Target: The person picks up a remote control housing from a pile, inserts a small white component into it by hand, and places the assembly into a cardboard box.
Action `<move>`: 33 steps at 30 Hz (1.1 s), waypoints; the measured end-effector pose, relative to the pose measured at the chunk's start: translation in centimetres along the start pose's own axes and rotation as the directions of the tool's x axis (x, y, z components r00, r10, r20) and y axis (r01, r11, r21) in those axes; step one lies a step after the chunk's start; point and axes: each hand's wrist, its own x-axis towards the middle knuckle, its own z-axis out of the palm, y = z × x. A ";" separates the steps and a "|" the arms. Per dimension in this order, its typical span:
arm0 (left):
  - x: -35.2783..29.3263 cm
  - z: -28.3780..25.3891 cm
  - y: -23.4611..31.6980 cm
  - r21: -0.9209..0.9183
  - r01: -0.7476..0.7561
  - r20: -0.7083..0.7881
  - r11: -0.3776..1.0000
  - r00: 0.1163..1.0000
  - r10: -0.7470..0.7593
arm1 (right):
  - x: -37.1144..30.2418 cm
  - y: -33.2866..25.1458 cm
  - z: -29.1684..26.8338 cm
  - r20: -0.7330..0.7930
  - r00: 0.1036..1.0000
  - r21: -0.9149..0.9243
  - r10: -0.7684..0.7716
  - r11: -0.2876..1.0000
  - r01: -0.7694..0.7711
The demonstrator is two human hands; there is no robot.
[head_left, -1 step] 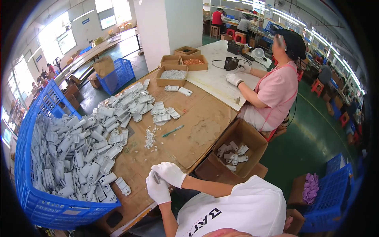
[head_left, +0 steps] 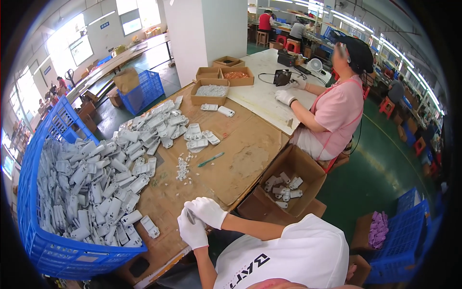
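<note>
My left hand and my right hand, both in white gloves, meet above the table's near edge. Between them is a small grey plastic shell, mostly covered by the closed fingers. To the left, a large heap of grey-white plastic shells spills from a blue crate onto the cardboard-covered table. Beyond my hands lie tiny white plastic bits and a teal pen-like tool. A few loose shells rest farther back.
A cardboard box holding several shells stands right of the table. Small open cartons with little parts sit at the far end. A co-worker in pink works at the adjoining white table. A pillar rises behind.
</note>
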 end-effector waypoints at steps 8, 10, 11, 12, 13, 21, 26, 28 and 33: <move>0.0 -0.4 -0.1 0.046 -0.095 0.000 0.994 0.995 0.095 | 1.5 0.6 -0.8 0.065 0.997 -0.188 -0.044 0.981 0.055; 0.2 -0.6 -0.3 0.021 -0.118 0.009 0.993 0.993 0.118 | 2.1 0.9 -1.7 0.027 0.997 -0.219 -0.070 0.973 0.074; 0.2 -0.8 -0.5 0.000 -0.142 0.016 0.990 0.990 0.142 | 2.4 1.2 -2.1 0.030 0.997 -0.220 -0.073 0.972 0.078; 0.1 -0.8 -0.5 -0.001 -0.140 0.014 0.990 0.990 0.140 | 2.6 1.7 -2.5 0.065 0.994 -0.166 -0.091 0.981 0.101; 0.0 -0.8 -0.6 0.019 -0.156 0.013 0.988 0.988 0.156 | 2.6 2.0 -2.6 0.099 0.989 -0.111 -0.110 0.986 0.121; 0.2 -1.4 -1.5 -0.036 -0.132 0.016 0.991 0.991 0.133 | 3.0 3.6 -2.6 0.544 0.839 0.411 -0.030 0.881 -0.235; 0.2 -2.6 -0.6 -0.015 -0.170 0.087 0.985 0.981 0.171 | 0.7 4.6 -0.7 0.706 0.707 0.657 -0.023 0.393 -0.643; 0.4 -3.3 -1.0 0.056 -0.187 0.174 0.981 0.969 0.174 | -0.4 4.5 -0.1 0.657 0.752 0.654 -0.044 0.529 -0.541; 0.9 -4.7 -2.0 0.045 -0.273 0.342 0.961 0.908 0.241 | 0.1 2.7 -2.7 0.771 0.637 0.514 -0.003 0.594 -0.619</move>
